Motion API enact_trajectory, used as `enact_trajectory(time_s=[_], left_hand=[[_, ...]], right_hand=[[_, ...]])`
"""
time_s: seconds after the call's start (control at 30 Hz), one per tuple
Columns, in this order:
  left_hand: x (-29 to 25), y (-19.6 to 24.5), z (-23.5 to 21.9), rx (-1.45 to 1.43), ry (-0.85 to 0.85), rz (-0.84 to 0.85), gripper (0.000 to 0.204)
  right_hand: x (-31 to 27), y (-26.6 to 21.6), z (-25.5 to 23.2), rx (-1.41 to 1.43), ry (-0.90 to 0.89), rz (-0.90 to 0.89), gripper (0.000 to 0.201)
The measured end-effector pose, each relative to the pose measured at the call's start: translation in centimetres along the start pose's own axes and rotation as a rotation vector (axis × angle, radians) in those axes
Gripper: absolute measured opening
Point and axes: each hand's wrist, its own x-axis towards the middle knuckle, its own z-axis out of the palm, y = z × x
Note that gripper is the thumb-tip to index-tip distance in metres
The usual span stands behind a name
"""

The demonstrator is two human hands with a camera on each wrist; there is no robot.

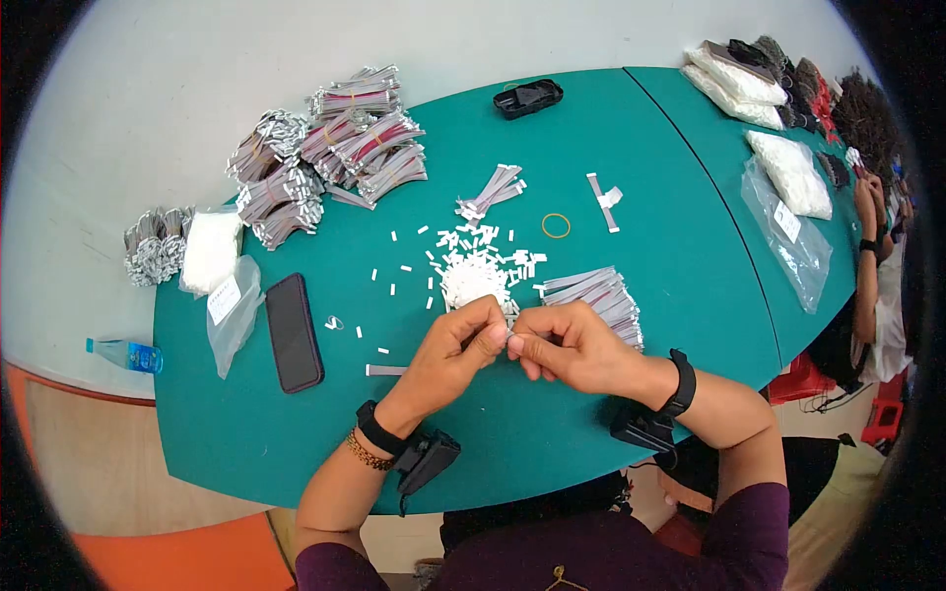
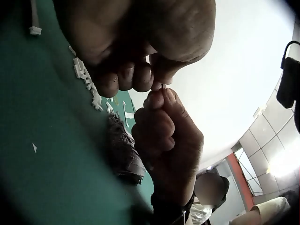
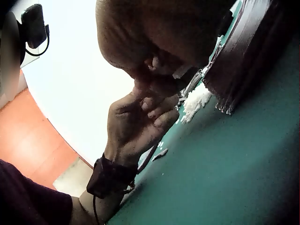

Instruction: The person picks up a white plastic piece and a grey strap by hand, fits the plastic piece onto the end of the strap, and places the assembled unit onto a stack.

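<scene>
Both hands meet fingertip to fingertip just in front of a heap of small white pieces [image 1: 475, 276] on the green table. Between thumb and finger, the left hand [image 1: 451, 353] pinches a tiny whitish piece [image 1: 509, 334], mostly covered by the fingertips. The right hand [image 1: 576, 347] pinches at the same spot, its other fingers curled. In the left wrist view the tips of the right hand [image 2: 166, 131] touch those of the left hand [image 2: 136, 37]. Beside the right hand lies a bundle of grey flat cables [image 1: 596, 300].
Cable bundles [image 1: 365, 143] are piled at the back left, near a white bag [image 1: 211, 251] and a phone [image 1: 294, 333]. A few cables [image 1: 491, 194], a rubber band [image 1: 556, 226] and a black case [image 1: 528, 98] lie beyond the heap. A bottle [image 1: 124, 355] stands far left.
</scene>
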Motion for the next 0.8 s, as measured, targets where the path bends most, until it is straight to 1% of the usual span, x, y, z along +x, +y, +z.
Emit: enact_trajectory(time_s=[0.17, 0.2, 0.3, 0.37, 0.4, 0.5, 0.6, 0.7, 0.8], left_hand=[[0.1, -0.5, 0.0, 0.086, 0.012, 0.030, 0.025], [0.0, -0.5, 0.0, 0.102, 0.020, 0.042, 0.024], [0.3, -0.2, 0.1, -0.011, 0.027, 0.022, 0.025], [0.8, 0.1, -0.1, -0.156, 0.010, -0.002, 0.026], [0.8, 0.2, -0.3, -0.225, 0.005, -0.017, 0.026], [0.7, 0.3, -0.6, -0.141, 0.026, -0.025, 0.028], [0.4, 0.7, -0.9, -0.180, 0.019, -0.097, 0.024], [0.6, 1.2, -0.4, 0.024, 0.017, -0.016, 0.021], [0.4, 1.3, -0.6, 0.081, 0.086, 0.017, 0.020]], right_hand=[[-0.1, 0.1, 0.2, -0.042, 0.028, -0.056, 0.019], [0.0, 0.1, 0.2, -0.028, 0.027, -0.038, 0.019], [0.3, -0.2, -0.3, 0.017, 0.012, 0.014, 0.019], [0.4, -1.0, -0.8, 0.057, -0.022, 0.062, 0.019], [0.4, -0.9, -0.8, 0.057, -0.030, 0.052, 0.019], [0.6, -0.8, -0.9, 0.061, -0.048, 0.039, 0.019], [0.6, -0.5, -1.0, 0.076, -0.063, 0.060, 0.019], [0.6, -0.6, -1.0, 0.062, -0.066, 0.075, 0.019], [0.6, -0.7, -1.1, 0.032, -0.068, 0.091, 0.020]])
